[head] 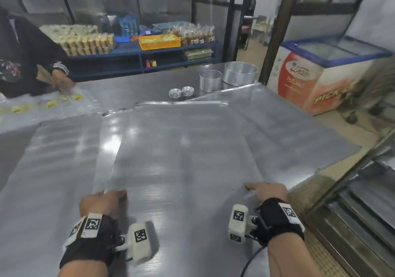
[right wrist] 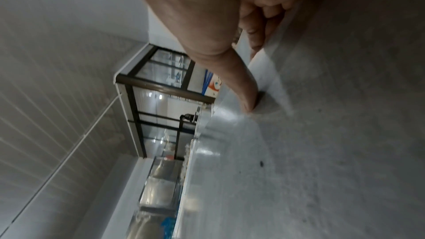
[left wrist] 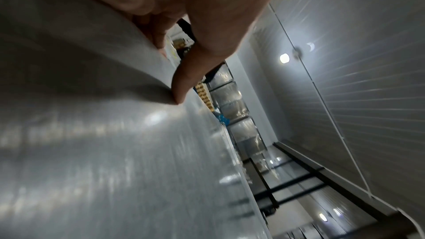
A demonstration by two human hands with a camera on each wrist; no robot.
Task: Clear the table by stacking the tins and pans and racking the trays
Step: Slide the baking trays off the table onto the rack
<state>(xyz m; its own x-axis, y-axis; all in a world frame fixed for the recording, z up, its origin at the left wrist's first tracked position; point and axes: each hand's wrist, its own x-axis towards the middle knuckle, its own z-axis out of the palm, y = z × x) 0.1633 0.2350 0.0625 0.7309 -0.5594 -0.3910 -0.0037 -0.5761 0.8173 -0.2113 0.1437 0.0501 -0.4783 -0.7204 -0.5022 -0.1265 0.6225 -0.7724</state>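
A large flat metal tray (head: 181, 148) lies in the middle of the steel table, overlapping a second tray (head: 59, 148) on the left and a third (head: 288, 127) on the right. My left hand (head: 102, 199) grips its near left corner, thumb (left wrist: 184, 83) on top and fingers curled under the edge. My right hand (head: 267, 191) grips the near right corner the same way, thumb (right wrist: 239, 86) pressed on the tray's face (right wrist: 322, 134). Far across the table stand two round pans (head: 210, 80) (head: 240, 71) and two small stacks of little tins (head: 175, 92) (head: 187, 90).
A metal rack (head: 363, 202) with slide rails stands close on my right. A chest freezer (head: 320, 73) sits beyond the table's far right corner. Another person (head: 21, 52) works with plastic bags (head: 53, 103) at the table's far left. Shelves of packed goods line the back.
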